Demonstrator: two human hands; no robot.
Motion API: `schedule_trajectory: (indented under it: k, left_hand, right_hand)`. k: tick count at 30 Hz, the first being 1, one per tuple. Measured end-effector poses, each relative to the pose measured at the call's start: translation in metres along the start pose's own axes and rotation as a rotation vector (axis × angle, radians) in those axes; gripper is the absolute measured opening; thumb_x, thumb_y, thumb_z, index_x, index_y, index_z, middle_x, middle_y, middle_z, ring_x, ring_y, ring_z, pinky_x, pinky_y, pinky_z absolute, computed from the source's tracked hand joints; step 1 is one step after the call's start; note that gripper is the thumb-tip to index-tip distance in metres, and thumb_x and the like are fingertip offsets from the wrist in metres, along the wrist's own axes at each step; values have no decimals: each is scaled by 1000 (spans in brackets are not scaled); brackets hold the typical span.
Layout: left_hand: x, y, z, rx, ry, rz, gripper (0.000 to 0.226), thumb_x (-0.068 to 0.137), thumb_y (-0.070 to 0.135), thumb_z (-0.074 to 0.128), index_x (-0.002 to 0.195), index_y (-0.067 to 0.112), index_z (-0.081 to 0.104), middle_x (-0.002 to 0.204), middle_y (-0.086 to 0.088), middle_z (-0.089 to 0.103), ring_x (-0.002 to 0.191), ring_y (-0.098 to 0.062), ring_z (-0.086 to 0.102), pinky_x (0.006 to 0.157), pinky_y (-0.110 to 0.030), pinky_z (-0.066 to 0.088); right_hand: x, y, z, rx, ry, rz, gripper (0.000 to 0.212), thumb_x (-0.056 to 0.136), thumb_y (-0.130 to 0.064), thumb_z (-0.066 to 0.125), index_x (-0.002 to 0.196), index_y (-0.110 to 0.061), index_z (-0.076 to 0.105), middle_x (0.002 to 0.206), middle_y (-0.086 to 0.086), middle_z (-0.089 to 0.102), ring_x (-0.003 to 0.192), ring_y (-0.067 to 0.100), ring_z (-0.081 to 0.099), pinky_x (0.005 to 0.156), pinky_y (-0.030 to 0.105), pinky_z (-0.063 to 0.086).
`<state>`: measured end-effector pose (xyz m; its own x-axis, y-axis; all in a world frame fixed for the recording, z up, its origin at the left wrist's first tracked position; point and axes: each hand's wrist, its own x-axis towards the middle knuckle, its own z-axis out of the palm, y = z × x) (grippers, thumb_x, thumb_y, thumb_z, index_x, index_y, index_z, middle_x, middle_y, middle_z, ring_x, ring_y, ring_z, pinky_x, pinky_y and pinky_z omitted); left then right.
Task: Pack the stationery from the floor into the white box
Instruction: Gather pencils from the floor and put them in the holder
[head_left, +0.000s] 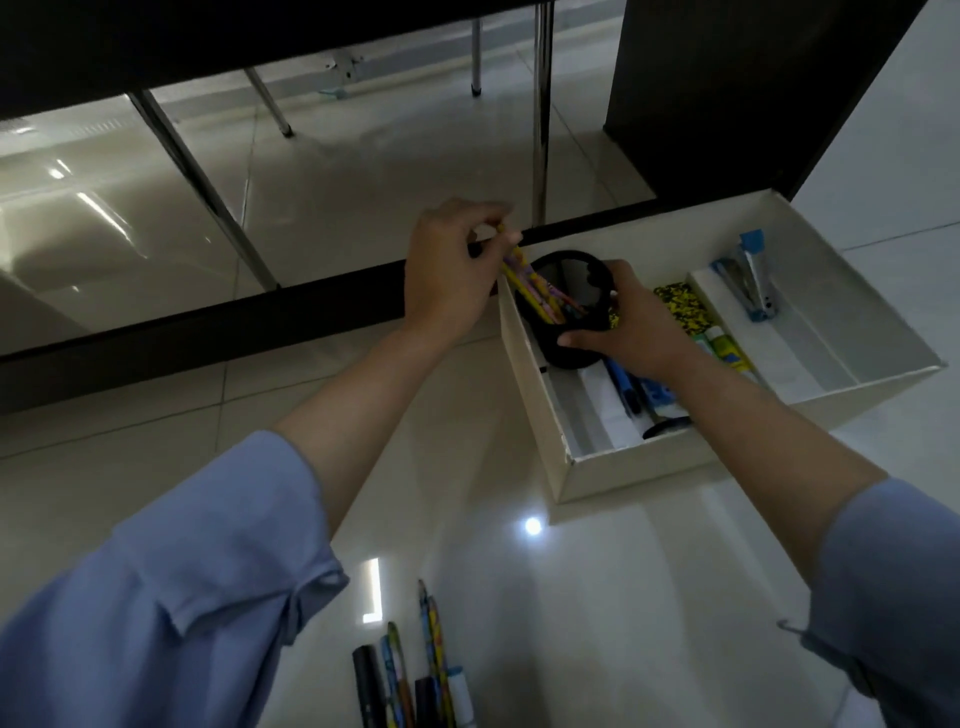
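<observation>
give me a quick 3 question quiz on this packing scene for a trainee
1. True or false: the black pen holder stands on the floor outside the white box.
2. Which hand steadies the holder? A) left hand B) right hand
3. Fill in: the left hand's fingers pinch a bunch of ____ going into the holder.

Key
1. False, it sits in the box's left end.
2. B, the right hand grips its rim and side.
3. Pencils. More pens and pencils on the floor are not yet packed; the blue stapler is already in the box.

hands (452, 270): 2 | white box (644, 470): 1 | black cup (571, 312): 1 | stapler (748, 283): 1
</observation>
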<state>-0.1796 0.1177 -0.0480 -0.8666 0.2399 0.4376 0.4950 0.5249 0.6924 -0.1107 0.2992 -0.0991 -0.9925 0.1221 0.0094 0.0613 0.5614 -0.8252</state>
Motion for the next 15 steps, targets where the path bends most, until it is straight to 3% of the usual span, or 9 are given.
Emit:
schedule_trajectory:
  k: [2, 4, 6, 8, 10, 12, 15]
  left_hand:
    - [-13, 2, -16, 39, 36, 46, 34, 84, 29, 62, 116, 15, 63, 105, -3, 60, 96, -18, 57, 78, -23, 47]
    - [-48, 2, -34, -13, 116, 21, 25, 87, 26, 60, 109, 14, 64, 101, 1, 56, 89, -11, 56, 74, -15, 43]
    - [-104, -5, -49, -50, 165, -136, 11, 87, 25, 59, 95, 20, 63, 93, 1, 59, 79, -6, 55, 70, -16, 42]
    - [-170, -17, -58, 10, 157, -370, 5, 83, 28, 59, 87, 27, 58, 86, 1, 60, 74, -10, 55, 68, -27, 47]
    - [-230, -30, -64, 110, 96, -622, 14, 81, 33, 64, 86, 24, 55, 84, 0, 59, 74, -15, 56, 69, -37, 50]
    - [-271, -33, -63, 181, -9, -821, 28, 76, 42, 70, 87, 23, 52, 84, 2, 57, 80, -19, 57, 71, -38, 49]
    - [-294, -28, -56, 424, -211, -820, 44, 69, 63, 65, 90, 28, 49, 89, 9, 51, 88, -15, 52, 73, -34, 43]
  right_hand:
    - [1, 1, 0, -15, 0, 3, 76, 67, -21, 83, 127, -9, 39, 118, 0, 54, 104, 10, 49, 81, 21, 41]
    - [1, 1, -1, -20, -6, 7, 76, 68, -21, 83, 128, -9, 38, 123, 4, 55, 105, 11, 49, 85, 24, 42]
    - [0, 0, -2, -26, -11, -1, 76, 69, -21, 82, 129, -8, 37, 127, 5, 53, 107, 12, 49, 88, 26, 43]
    - [-1, -2, -2, -37, -12, -14, 76, 70, -21, 81, 129, -5, 37, 129, 8, 52, 109, 15, 49, 92, 31, 45]
    - [-2, -2, -2, -39, -10, -16, 76, 70, -21, 81, 129, -5, 37, 129, 8, 52, 110, 16, 49, 95, 36, 46]
    - [-2, -2, -1, -45, -7, -17, 76, 69, -22, 81, 129, -5, 37, 130, 9, 53, 111, 17, 50, 96, 39, 46]
    - [-4, -2, 0, -51, 3, -18, 74, 70, -20, 80, 129, -4, 37, 130, 8, 52, 109, 14, 48, 91, 26, 44]
